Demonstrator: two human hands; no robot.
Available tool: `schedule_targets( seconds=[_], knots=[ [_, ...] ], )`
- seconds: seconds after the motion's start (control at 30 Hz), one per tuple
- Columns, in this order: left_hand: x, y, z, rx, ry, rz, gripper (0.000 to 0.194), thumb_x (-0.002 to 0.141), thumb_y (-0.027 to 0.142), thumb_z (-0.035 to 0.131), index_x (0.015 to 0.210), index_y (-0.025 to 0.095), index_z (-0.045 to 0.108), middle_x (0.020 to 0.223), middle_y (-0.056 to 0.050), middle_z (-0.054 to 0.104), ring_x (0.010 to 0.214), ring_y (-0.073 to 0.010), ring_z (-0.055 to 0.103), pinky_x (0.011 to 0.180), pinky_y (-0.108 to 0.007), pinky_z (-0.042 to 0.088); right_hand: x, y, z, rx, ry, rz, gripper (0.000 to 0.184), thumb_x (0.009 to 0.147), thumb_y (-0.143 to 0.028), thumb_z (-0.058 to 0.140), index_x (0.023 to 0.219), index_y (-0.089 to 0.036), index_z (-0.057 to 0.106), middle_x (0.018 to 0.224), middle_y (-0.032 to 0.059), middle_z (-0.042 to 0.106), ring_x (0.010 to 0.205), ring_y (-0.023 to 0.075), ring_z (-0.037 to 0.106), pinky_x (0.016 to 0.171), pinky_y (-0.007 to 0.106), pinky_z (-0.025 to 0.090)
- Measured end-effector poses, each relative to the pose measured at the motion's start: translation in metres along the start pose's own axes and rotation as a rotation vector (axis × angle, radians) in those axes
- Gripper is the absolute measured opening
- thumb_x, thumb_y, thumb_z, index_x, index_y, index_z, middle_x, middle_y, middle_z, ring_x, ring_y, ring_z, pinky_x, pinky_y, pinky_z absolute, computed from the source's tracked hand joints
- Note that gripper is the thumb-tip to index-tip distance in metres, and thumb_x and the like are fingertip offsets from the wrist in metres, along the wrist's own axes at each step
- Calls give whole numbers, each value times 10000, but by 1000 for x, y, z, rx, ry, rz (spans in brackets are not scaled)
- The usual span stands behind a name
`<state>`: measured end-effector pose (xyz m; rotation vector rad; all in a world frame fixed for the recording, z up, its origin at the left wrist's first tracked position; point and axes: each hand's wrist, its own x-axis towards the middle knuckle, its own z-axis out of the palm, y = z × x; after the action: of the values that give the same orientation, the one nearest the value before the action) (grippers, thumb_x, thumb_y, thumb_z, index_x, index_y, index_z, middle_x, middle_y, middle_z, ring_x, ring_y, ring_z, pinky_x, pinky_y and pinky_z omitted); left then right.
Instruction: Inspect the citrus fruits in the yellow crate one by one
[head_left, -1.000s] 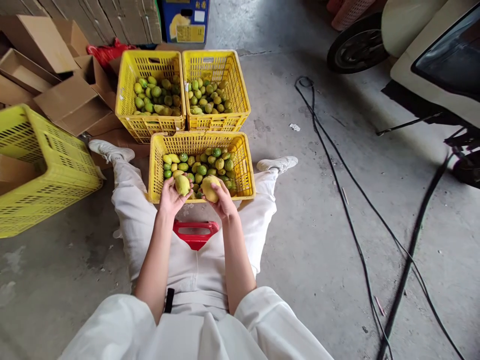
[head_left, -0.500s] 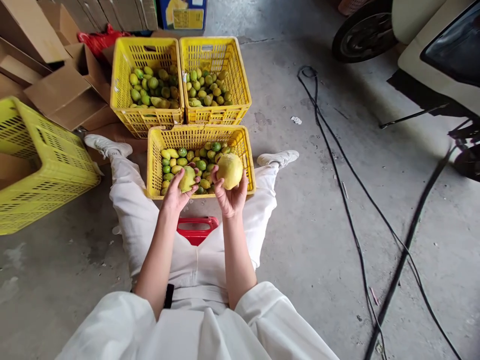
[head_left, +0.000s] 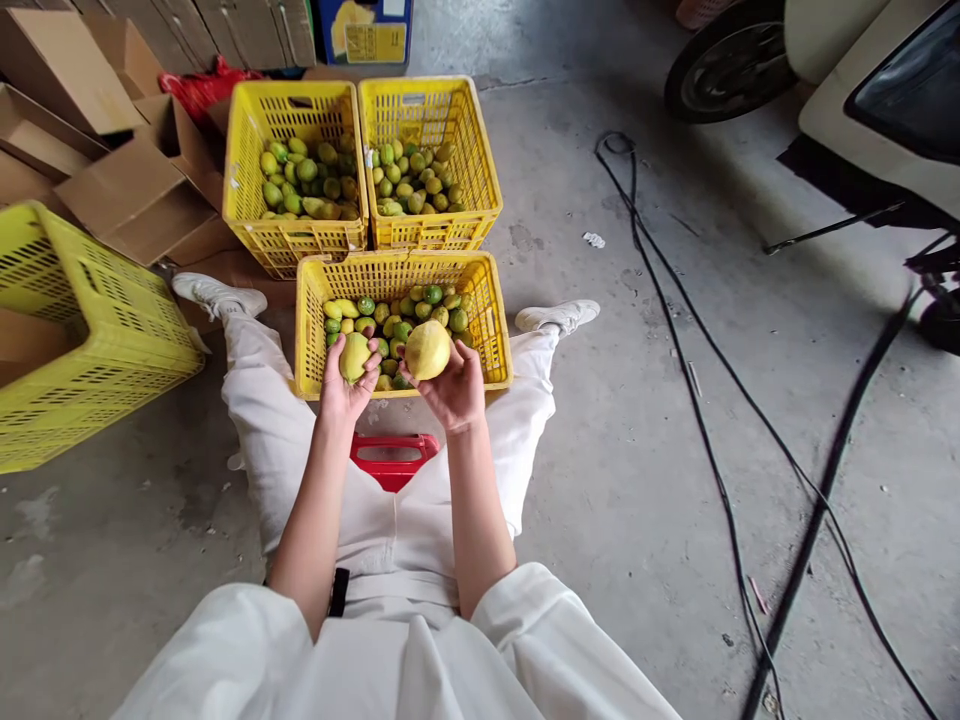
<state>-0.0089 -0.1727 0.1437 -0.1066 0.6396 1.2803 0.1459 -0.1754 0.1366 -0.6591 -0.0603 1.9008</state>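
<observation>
I sit on a red stool [head_left: 392, 459] with my legs spread around a yellow crate [head_left: 491, 330] of green and yellow citrus fruit. My left hand [head_left: 343, 388] is wrapped round a small yellow-green fruit [head_left: 353, 356], held over the crate's near edge. My right hand [head_left: 454, 388] grips a larger yellow fruit [head_left: 427, 349] right beside it. Both fruits are held up close together, almost touching.
Two more yellow crates of fruit, one on the left [head_left: 244, 170] and one on the right [head_left: 480, 175], stand behind the near one. A tipped yellow crate [head_left: 112, 330] lies at my left, with cardboard boxes [head_left: 120, 190] behind. Black cables [head_left: 679, 330] cross the concrete floor at right, near a vehicle [head_left: 847, 90].
My right hand lifted the larger yellow fruit up and to the right, then brought it back left and lower beside the left hand's fruit. The left hand moved little.
</observation>
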Motion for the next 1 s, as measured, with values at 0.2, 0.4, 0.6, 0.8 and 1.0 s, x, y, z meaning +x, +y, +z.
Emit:
schedule_targets(
  seconds=[0.2,0.4,0.6,0.8,1.0],
  knots=[
    [-7,8,7,-43,53,17,387,987,280,276,1081,135,622,965,-129,645,787,-141,640,569,-177,534,-16,-8,16,135,-134,-73,474,804,-492,621,1250,-335,591,1255,33,656,1146,200,610,814,391,630],
    [-7,6,4,7,52,-18,295,987,262,373,1104,150,619,987,-114,655,876,-161,663,657,-212,582,-3,-1,8,526,-177,-38,313,817,-447,653,1082,-286,618,1031,9,676,829,110,626,535,159,566],
    [-1,1,-5,42,47,-103,109,923,119,515,939,172,608,793,-13,515,582,-36,505,433,-62,372,10,5,-11,344,138,154,178,848,-390,575,957,-249,587,903,18,695,836,139,661,557,183,559],
    [-2,4,1,47,76,-37,345,971,361,405,1074,141,650,917,-108,650,770,-159,628,575,-223,518,-1,-3,-1,78,21,-32,479,763,-275,480,1232,-279,581,1089,53,713,1063,244,665,790,457,611],
    [-11,8,9,33,7,16,299,989,308,380,1094,183,631,1041,-111,659,874,-154,644,656,-222,547,-12,-2,7,127,-133,-145,578,688,-445,655,1253,-335,600,1062,9,679,864,162,646,649,272,595]
  ],
)
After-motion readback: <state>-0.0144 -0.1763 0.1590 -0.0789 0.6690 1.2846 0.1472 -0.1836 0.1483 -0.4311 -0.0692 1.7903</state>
